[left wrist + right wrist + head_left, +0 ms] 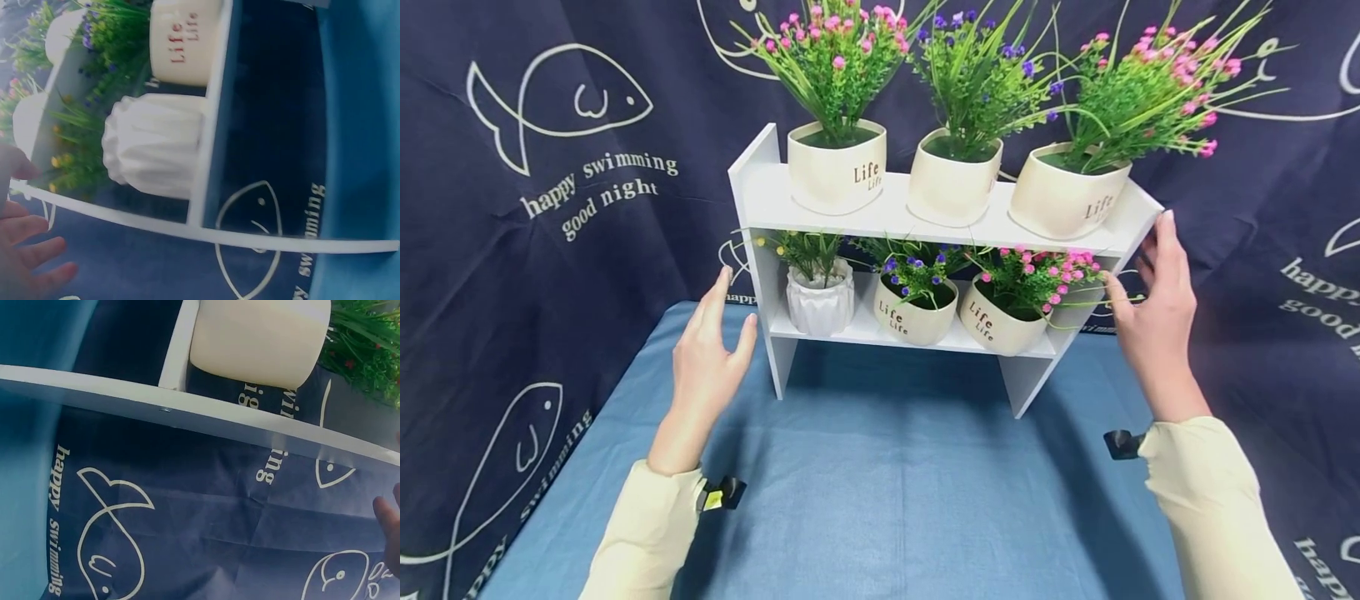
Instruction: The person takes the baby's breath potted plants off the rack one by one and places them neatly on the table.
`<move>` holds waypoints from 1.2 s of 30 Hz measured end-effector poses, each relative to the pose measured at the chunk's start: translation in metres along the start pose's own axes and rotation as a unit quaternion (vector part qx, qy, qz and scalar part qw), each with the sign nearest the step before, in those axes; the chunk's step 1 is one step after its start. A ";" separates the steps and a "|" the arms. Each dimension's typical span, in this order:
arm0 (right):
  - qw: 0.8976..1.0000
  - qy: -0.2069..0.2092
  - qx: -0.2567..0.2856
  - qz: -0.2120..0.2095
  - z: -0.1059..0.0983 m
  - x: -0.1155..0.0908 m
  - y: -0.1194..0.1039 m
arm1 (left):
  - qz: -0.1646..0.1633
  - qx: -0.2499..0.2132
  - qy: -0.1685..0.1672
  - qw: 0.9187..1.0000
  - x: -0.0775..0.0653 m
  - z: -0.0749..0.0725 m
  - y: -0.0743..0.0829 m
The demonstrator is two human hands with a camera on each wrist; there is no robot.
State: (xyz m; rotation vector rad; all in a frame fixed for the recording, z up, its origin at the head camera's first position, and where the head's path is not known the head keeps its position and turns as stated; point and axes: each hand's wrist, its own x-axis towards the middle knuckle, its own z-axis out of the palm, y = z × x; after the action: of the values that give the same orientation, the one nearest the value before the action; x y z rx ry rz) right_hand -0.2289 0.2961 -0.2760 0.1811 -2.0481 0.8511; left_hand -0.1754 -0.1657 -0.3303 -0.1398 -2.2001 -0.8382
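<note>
A white two-tier shelf [1026, 385] stands on the blue cloth, with three potted artificial plants on each level. My left hand [703, 358] is held beside its left side panel, thumb and fingers spread, holding nothing. In the left wrist view those fingers [37, 253] are outside the panel, near a white fluted pot [156, 147]. At the opposite end, my right hand [1161, 325] is right by the right side panel, fingertips at its upper corner and thumb in front. Nearest that hand are an upper cream pot [1067, 196] and a lower cream pot [1003, 321] with pink flowers.
Also on the top level are a cream pot [835, 179] with pink flowers and another cream pot [955, 187] with purple ones. Below, a purple-flowered pot [917, 312] is in the middle. A dark fish-print curtain [580, 275] hangs behind; blue cloth [895, 500] covers the table.
</note>
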 end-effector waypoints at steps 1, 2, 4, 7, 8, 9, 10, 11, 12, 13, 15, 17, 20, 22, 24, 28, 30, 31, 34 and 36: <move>1.000 0.003 0.003 0.004 0.000 0.001 0.000 | 0.007 -0.008 0.010 1.000 0.001 -0.001 0.003; 1.000 0.005 0.005 0.007 0.001 0.003 -0.001 | 0.016 -0.016 0.021 1.000 0.003 -0.001 0.006; 1.000 0.010 0.013 0.011 0.001 0.006 -0.002 | 0.035 -0.035 0.050 0.998 0.006 -0.003 0.013; 1.000 0.008 0.023 0.011 0.002 0.011 -0.006 | 0.061 -0.064 0.093 0.992 0.013 -0.006 0.026; 1.000 0.006 0.027 0.010 0.002 0.013 -0.007 | 0.068 -0.074 0.107 0.989 0.016 -0.007 0.031; 1.000 0.003 0.030 0.009 0.003 0.014 -0.008 | 0.075 -0.083 0.120 0.986 0.019 -0.008 0.036; 1.000 0.002 0.030 0.008 0.003 0.016 -0.009 | 0.082 -0.093 0.130 0.984 0.022 -0.008 0.041; 1.000 0.000 0.028 0.008 0.003 0.017 -0.009 | 0.089 -0.102 0.136 0.981 0.025 -0.009 0.045; 1.000 -0.002 0.025 0.010 0.003 0.018 -0.010 | 0.095 -0.110 0.139 0.980 0.029 -0.009 0.050; 1.000 -0.004 0.022 0.011 0.003 0.019 -0.010 | 0.099 -0.117 0.141 0.978 0.033 -0.008 0.054; 1.000 -0.006 0.014 0.009 0.002 0.020 -0.010 | 0.106 -0.130 0.136 0.976 0.041 -0.006 0.061; 1.000 -0.008 0.008 0.000 0.000 0.021 -0.010 | 0.103 -0.135 0.122 0.978 0.048 -0.004 0.067; 1.000 -0.007 0.000 -0.024 -0.004 0.023 -0.010 | 0.089 -0.137 0.096 0.982 0.062 0.002 0.075; 0.999 -0.007 -0.004 -0.041 -0.005 0.025 -0.009 | 0.068 -0.136 0.079 0.985 0.070 0.004 0.079; 0.999 -0.007 -0.005 -0.051 -0.005 0.026 -0.008 | 0.046 -0.140 0.058 0.987 0.079 0.006 0.082; 0.998 -0.004 0.004 -0.061 -0.003 0.028 -0.007 | 0.006 -0.137 0.020 0.990 0.097 0.012 0.088; 0.998 -0.002 0.003 -0.067 -0.003 0.029 -0.006 | -0.004 -0.123 0.004 0.992 0.106 0.015 0.090; 0.998 -0.001 0.004 -0.068 -0.002 0.029 -0.006 | -0.011 -0.114 -0.002 0.993 0.110 0.017 0.092; 0.997 0.000 -0.007 -0.074 -0.003 0.029 -0.005 | -0.041 -0.103 -0.025 0.994 0.123 0.022 0.095; 0.997 0.003 -0.011 -0.075 -0.002 0.028 -0.003 | -0.070 -0.101 -0.042 0.991 0.131 0.026 0.097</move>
State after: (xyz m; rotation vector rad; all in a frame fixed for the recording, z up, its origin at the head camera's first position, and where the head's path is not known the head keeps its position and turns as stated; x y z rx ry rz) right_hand -0.2432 0.3005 -0.2515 0.3164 -2.0103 0.7350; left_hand -0.2498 -0.0951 -0.2014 -0.1225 -2.2194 -1.1541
